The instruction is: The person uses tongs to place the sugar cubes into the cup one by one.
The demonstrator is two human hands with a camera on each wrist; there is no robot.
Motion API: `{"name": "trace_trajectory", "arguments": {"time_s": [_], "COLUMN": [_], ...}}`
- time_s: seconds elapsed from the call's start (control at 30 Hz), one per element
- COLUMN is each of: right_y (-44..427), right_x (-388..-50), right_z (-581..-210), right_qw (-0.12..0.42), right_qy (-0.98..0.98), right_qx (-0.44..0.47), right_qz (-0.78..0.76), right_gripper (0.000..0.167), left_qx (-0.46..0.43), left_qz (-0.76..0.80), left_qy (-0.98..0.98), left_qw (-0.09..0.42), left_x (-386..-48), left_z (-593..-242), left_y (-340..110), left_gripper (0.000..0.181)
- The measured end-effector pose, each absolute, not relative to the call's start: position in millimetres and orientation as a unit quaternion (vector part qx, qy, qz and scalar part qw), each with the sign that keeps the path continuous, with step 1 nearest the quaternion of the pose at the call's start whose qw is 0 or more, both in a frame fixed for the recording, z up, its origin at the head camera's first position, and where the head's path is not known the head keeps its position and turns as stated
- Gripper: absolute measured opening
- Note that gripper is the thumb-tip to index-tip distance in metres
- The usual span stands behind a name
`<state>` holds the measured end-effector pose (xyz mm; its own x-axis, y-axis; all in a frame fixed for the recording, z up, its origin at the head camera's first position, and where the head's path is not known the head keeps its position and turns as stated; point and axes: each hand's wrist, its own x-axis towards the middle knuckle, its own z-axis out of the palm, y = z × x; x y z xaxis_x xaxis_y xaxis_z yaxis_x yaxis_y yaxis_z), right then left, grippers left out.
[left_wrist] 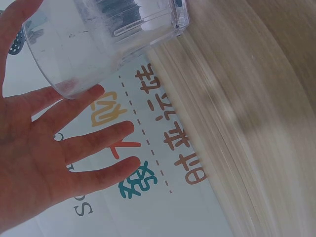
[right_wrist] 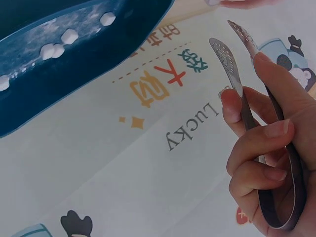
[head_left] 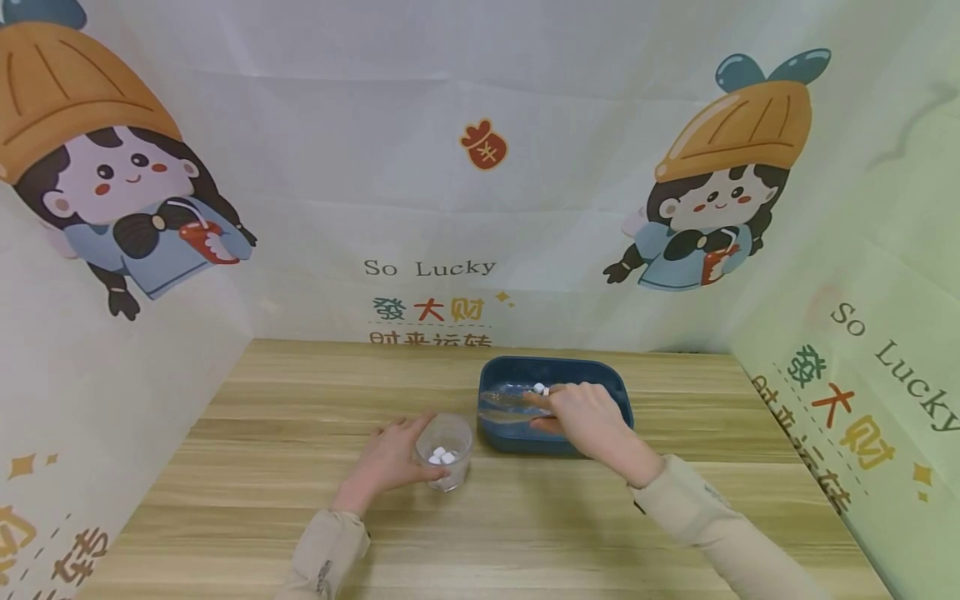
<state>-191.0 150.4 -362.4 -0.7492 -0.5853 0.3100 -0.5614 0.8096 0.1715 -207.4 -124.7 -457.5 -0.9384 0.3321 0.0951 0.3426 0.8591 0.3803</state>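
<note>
My left hand (head_left: 386, 454) steadies a clear cup (head_left: 455, 475), its thumb at the near side and its index finger at the far side. In the left wrist view the other fingers (left_wrist: 98, 148) spread nearly straight. Several small white cubes (head_left: 442, 457) lie inside the cup. My right hand (head_left: 588, 421) grips metal tongs (right_wrist: 295, 182) with perforated tips, which stand apart with nothing between them. The tongs reach over the blue tub (head_left: 517, 443) in the head view. More white cubes (right_wrist: 69, 36) sit in that tub.
A wood-grain table (head_left: 360, 375) carries the cup and the tub, the tub standing to the right of the cup. Printed cloth (head_left: 570, 183) with cartoon figures and lettering hangs behind and at both sides of the table.
</note>
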Motion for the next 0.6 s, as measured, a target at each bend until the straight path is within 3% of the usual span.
{"name": "trace_trajectory", "arguments": {"time_s": [0.27,0.6], "right_y": [167,180], "right_x": [-202,-206], "right_z": [-368,-369], "right_qw": [0.194,0.165], "right_qy": [-0.936,-0.949], "right_qx": [0.293,0.266], "right_qz": [-0.034,-0.016], "right_gripper": [0.038,0.041], "left_qx": [-0.174,-0.173], "left_qz": [-0.200,-0.198], "left_qy": [-0.964,-0.965], "left_qw": [0.011,0.011], "left_x": [-208,-206], "left_z": [-457,-455], "left_y": [-124,-124], "left_gripper": [0.086,0.086]}}
